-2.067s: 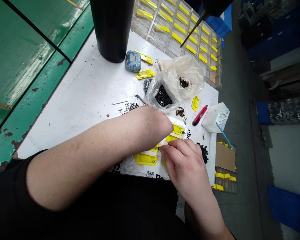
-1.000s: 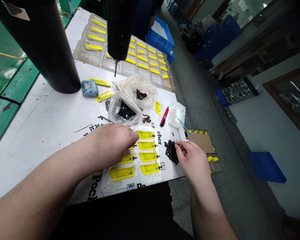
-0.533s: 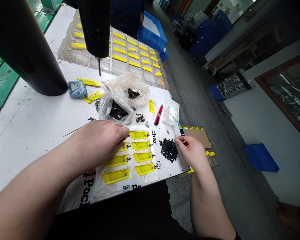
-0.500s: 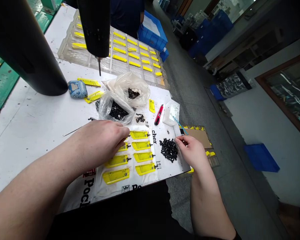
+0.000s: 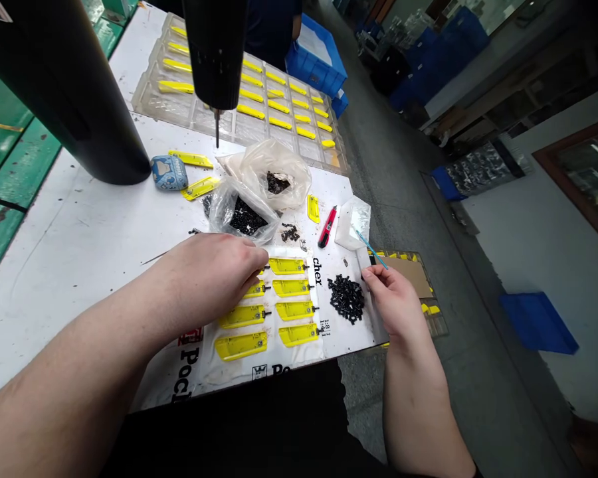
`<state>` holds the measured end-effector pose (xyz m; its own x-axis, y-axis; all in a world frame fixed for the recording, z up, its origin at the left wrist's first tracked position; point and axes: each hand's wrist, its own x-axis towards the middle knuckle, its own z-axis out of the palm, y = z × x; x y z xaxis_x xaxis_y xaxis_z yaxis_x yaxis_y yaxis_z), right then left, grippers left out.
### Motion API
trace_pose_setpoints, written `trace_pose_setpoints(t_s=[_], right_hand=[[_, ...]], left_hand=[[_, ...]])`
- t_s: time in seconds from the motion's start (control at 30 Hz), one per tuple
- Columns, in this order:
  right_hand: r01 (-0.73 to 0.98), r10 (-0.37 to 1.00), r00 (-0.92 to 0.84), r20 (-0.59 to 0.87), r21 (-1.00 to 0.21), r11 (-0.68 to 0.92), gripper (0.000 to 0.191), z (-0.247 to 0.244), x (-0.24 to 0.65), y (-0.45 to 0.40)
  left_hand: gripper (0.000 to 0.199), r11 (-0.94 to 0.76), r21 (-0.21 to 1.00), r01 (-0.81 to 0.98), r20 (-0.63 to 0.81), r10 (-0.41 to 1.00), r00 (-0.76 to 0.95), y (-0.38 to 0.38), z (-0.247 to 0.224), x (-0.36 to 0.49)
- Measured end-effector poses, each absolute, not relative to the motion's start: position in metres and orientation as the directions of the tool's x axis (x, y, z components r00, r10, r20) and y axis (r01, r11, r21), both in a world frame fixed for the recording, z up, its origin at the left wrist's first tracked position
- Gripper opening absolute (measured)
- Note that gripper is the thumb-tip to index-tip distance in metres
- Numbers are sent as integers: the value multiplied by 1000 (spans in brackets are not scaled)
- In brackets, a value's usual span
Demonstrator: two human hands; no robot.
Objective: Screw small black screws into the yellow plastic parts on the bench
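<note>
My left hand [image 5: 214, 269] is closed, fingers curled down over the upper left of two columns of yellow plastic pieces [image 5: 288, 265]. Its fingertips are hidden, so what they hold cannot be seen. Most of these yellow pieces have a small black part sticking out at the right end; the lower-left one [image 5: 242, 346] shows none. My right hand [image 5: 389, 292] hovers at the table's right edge, thumb and forefinger pinched together. Anything in that pinch is too small to name. Just left of it lies a pile of small black parts [image 5: 346, 299].
Two plastic bags [image 5: 279, 159] of dark small parts stand behind my left hand. A red box cutter [image 5: 327, 228] lies beside a white container [image 5: 353, 222]. A black electric screwdriver [image 5: 215, 60] hangs bit-down overhead. Behind is a clear tray [image 5: 204, 119] of yellow pieces; a person sits beyond.
The view has turned a little, so everything sits slightly farther right. Both hands keep nearly the same places over the table, fingers still closed.
</note>
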<state>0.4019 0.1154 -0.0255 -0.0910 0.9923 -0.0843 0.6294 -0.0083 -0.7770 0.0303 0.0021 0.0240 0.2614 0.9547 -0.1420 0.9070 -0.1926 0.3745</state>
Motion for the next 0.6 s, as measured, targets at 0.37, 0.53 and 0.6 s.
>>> trace_pose_setpoints(t_s=[0.37, 0.53, 0.6], right_hand=[[119, 952, -174, -252, -965, -234, 38, 15, 394, 55], [36, 910, -268, -318, -947, -320, 28, 22, 377, 35], [52, 902, -297, -312, -949, -311, 26, 21, 368, 28]], left_hand=[[26, -172, 366, 914, -191, 948, 254, 3, 32, 35], [21, -173, 352, 920, -194, 948, 253, 4, 36, 35], [19, -169, 341, 925, -201, 948, 247, 3, 37, 35]])
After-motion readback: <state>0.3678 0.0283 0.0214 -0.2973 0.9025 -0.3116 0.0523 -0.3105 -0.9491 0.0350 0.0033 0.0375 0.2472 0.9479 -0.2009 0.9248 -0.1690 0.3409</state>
